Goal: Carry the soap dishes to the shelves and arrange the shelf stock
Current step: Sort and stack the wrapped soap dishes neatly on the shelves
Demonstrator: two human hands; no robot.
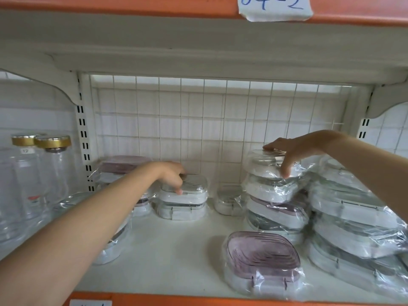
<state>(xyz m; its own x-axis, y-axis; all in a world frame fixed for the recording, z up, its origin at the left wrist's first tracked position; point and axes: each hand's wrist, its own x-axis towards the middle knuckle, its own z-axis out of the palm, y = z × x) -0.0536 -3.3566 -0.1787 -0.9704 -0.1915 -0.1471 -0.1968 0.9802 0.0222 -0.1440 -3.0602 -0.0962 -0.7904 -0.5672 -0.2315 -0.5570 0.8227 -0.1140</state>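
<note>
Soap dishes (183, 195) flank bare shelf (176, 250) centre; both hands (174, 175) grip stacks.

Pink ribbed soap dish (262, 252) up front, white-banded clear-wrapped dishes (183, 195) behind, gold caps (53, 141) on clear bottles, orange shelf edge (198, 298).

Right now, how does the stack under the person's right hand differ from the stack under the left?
The right stack stands about five dishes tall and leans, with a purple dish in its middle. The left stack is two dishes tall, sits level, and looks all white and clear. The right hand grips its top dish; the left hand does likewise. Both stacks are plastic-wrapped.
</note>
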